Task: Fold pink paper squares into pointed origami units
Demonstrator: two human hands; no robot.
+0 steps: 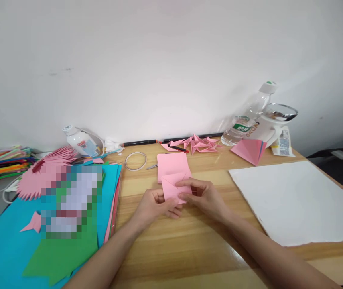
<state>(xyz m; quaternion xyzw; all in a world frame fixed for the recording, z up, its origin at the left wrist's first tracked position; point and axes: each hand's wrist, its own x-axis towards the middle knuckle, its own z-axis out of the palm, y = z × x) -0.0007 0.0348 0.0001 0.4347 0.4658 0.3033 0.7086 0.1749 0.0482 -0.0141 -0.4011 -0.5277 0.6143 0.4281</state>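
Both hands hold one small pink paper square (169,188) with diagonal fold lines on its face, raised above the wooden table. My left hand (156,206) grips its lower left, thumb in front and fingers behind. From the right, my right hand (206,196) pinches the paper's right side between thumb and forefinger. Just behind it lies a stack of pink square sheets (174,162), partly covered by the held piece. Farther back is a pile of folded pink paper pieces (199,144).
Left are blue sheets (5,245), green paper (69,253), a ring of folded pink pieces (43,174), pipe cleaners (3,164) and a white bottle (82,141). A tape roll (135,161) and scissors (151,166) lie behind. Right are a white board (300,200), water bottle (246,116) and mug (267,128).
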